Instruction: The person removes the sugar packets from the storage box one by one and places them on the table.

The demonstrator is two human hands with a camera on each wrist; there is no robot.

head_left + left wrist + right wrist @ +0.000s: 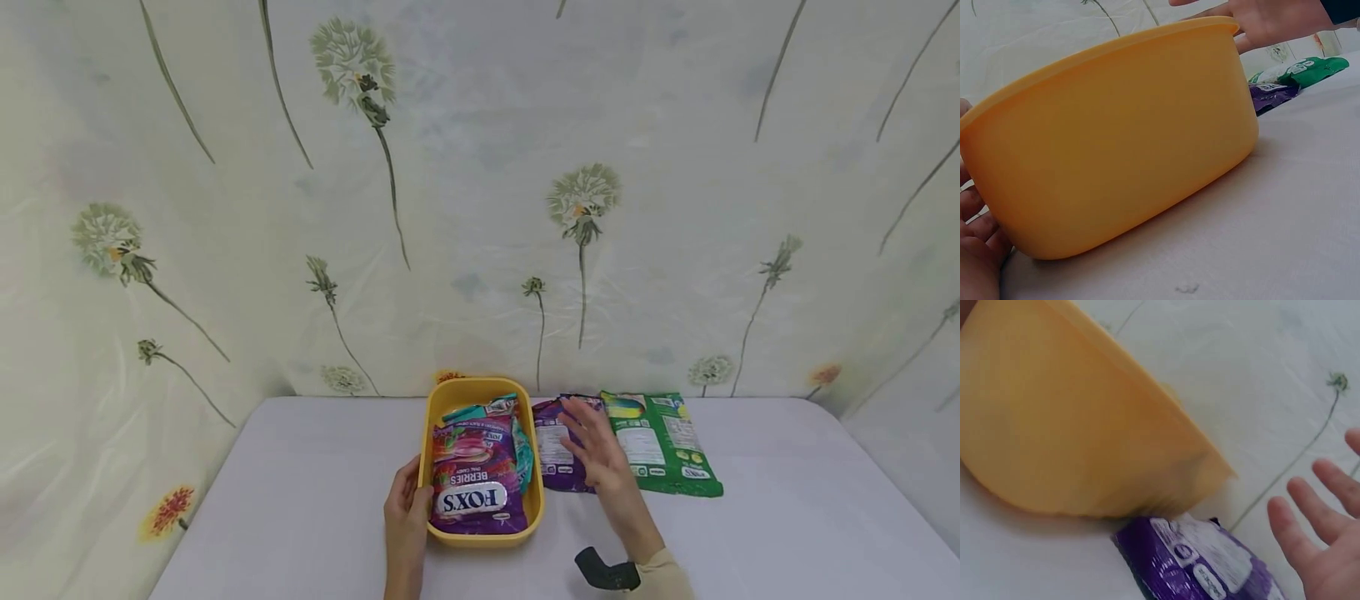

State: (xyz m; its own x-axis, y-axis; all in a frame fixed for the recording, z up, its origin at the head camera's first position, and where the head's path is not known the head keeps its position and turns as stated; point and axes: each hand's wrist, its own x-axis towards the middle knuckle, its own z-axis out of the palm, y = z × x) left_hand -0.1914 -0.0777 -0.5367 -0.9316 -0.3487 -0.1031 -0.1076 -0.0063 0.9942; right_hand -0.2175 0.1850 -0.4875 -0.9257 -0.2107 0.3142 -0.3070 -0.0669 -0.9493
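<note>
A yellow plastic tub (480, 540) stands on the table. Inside it lies a purple Fox's Berries candy bag (471, 471), its lettering upside down in the head view, over teal packaging (522, 454). My left hand (408, 508) holds the tub's left side, with several fingers (982, 228) against the outer wall in the left wrist view. To the right of the tub my right hand (600, 454) is raised with fingers spread and holds nothing. Below and behind it lies another purple candy bag (553, 454), partly covered by the hand in the head view.
A green candy bag (663, 446) lies flat to the right of the loose purple one. The white table (322, 500) ends at the back against a curtain (480, 208) printed with dandelions. A black band (603, 573) is at the right wrist.
</note>
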